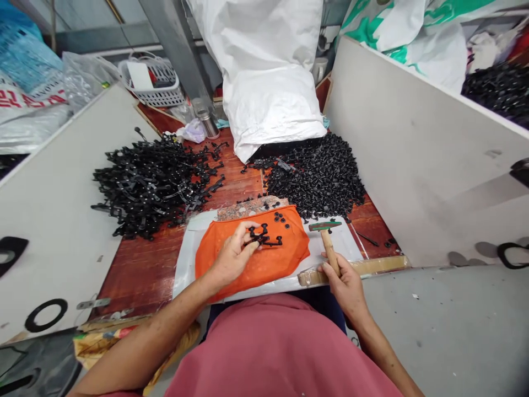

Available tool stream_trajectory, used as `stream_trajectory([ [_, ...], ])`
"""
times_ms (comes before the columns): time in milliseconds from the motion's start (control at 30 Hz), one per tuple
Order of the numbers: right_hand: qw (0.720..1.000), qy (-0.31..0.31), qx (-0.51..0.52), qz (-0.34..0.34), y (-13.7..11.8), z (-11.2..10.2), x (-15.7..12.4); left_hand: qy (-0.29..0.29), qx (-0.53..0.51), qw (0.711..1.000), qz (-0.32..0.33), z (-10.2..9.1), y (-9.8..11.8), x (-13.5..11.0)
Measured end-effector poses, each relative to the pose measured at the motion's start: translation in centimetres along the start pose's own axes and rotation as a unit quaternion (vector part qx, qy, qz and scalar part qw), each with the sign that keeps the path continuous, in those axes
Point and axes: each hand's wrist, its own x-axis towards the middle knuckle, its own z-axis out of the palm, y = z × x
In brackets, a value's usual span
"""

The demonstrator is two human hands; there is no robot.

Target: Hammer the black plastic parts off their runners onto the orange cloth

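Observation:
Over an orange cloth, my left hand pinches a black branched plastic part between thumb and fingers. Several small round black caps lie on the cloth just beyond it. My right hand is wrapped round the wooden handle of a hammer, its dark green-edged head upright above the white sheet. The hammer is apart from the black part, off to its right.
A tangled heap of black branched parts is at the left; a pile of small black pieces sits at the back right. Behind stands a white sack. Pale panels wall both sides. A steel flask and a basket stand back left.

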Motion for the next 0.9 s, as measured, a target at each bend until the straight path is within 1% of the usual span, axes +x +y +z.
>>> stream_trajectory([
  [33, 1.000, -0.008, 0.001, -0.001, 0.1, 0.0, 0.1, 0.000, 0.002, 1.000, 0.000, -0.8, 0.4, 0.4],
  [67, 1.000, -0.020, 0.002, 0.000, 0.1, 0.0, 0.2, 0.012, 0.013, 1.000, 0.002, -2.2, 1.1, 1.0],
  [100, 0.999, -0.033, 0.005, 0.003, 0.2, -0.1, 0.3, 0.039, 0.049, 0.998, 0.011, -4.2, 2.0, 1.8],
  [133, 0.999, -0.047, 0.009, 0.009, 0.2, -0.1, 0.3, 0.094, 0.107, 0.989, 0.032, -6.8, 3.2, 2.7],
  [167, 0.998, -0.059, 0.015, 0.016, 0.3, -0.2, 0.4, 0.175, 0.172, 0.968, 0.053, -9.6, 4.5, 3.7],
  [200, 0.997, -0.067, 0.023, 0.022, 0.3, -0.2, 0.4, 0.284, 0.246, 0.924, 0.076, -12.6, 6.0, 4.7],
  [233, 0.997, -0.071, 0.031, 0.027, 0.4, -0.2, 0.4, 0.392, 0.326, 0.855, 0.091, -15.5, 7.5, 5.7],
  [267, 0.996, -0.071, 0.040, 0.030, 0.5, -0.2, 0.4, 0.471, 0.395, 0.783, 0.095, -17.7, 9.0, 6.6],
  [300, 0.996, -0.071, 0.049, 0.032, 0.7, -0.1, 0.3, 0.524, 0.440, 0.722, 0.102, -19.3, 10.2, 7.5],
  [333, 0.995, -0.069, 0.058, 0.034, 0.8, -0.1, 0.3, 0.522, 0.468, 0.702, 0.123, -19.9, 11.1, 8.2],
  [367, 0.995, -0.066, 0.066, 0.035, 0.9, 0.0, 0.3, 0.502, 0.479, 0.706, 0.140, -19.6, 11.6, 8.9],
  [400, 0.995, -0.064, 0.072, 0.036, 0.9, 0.0, 0.3, 0.459, 0.480, 0.731, 0.158, -18.3, 11.6, 9.7],
  [433, 0.995, -0.060, 0.076, 0.035, 1.0, 0.0, 0.3, 0.404, 0.469, 0.766, 0.174, -16.3, 11.2, 10.5],
  [467, 0.995, -0.056, 0.077, 0.034, 1.0, 0.1, 0.3, 0.312, 0.459, 0.810, 0.190, -13.9, 10.4, 11.4],
  [500, 0.995, -0.051, 0.077, 0.031, 1.0, 0.1, 0.3, 0.217, 0.450, 0.842, 0.205, -11.2, 9.3, 12.4],
  [533, 0.995, -0.049, 0.076, 0.030, 0.9, 0.1, 0.3, 0.141, 0.445, 0.857, 0.217, -8.5, 8.1, 13.6],
  [567, 0.995, -0.048, 0.076, 0.031, 0.9, 0.1, 0.3, 0.081, 0.449, 0.861, 0.226, -6.0, 6.9, 14.9],
  [600, 0.995, -0.048, 0.077, 0.035, 0.8, 0.1, 0.3, 0.050, 0.457, 0.857, 0.231, -3.9, 5.7, 16.3],
  [633, 0.995, -0.048, 0.078, 0.040, 0.7, 0.1, 0.3, 0.052, 0.461, 0.856, 0.229, -2.2, 4.8, 17.6],
  [667, 0.995, -0.048, 0.079, 0.043, 0.7, 0.1, 0.3, 0.070, 0.457, 0.860, 0.215, -1.0, 4.0, 19.0],
  [700, 0.995, -0.047, 0.078, 0.043, 0.7, 0.1, 0.3, 0.076, 0.446, 0.869, 0.201, -0.2, 3.4, 20.3],
  [733, 0.995, -0.045, 0.076, 0.039, 0.6, 0.1, 0.3, 0.067, 0.427, 0.882, 0.189, 0.3, 3.1, 21.4],
  [800, 0.996, -0.044, 0.071, 0.027, 0.6, 0.1, 0.4, 0.028, 0.394, 0.901, 0.178, 0.5, 2.8, 23.1],
  [867, 0.996, -0.048, 0.072, 0.025, 0.6, 0.2, 0.4, -0.008, 0.381, 0.907, 0.182, 0.3, 3.0, 24.1],
  [900, 0.996, -0.051, 0.073, 0.026, 0.6, 0.1, 0.5, -0.011, 0.376, 0.908, 0.187, 0.1, 3.1, 24.4],
])
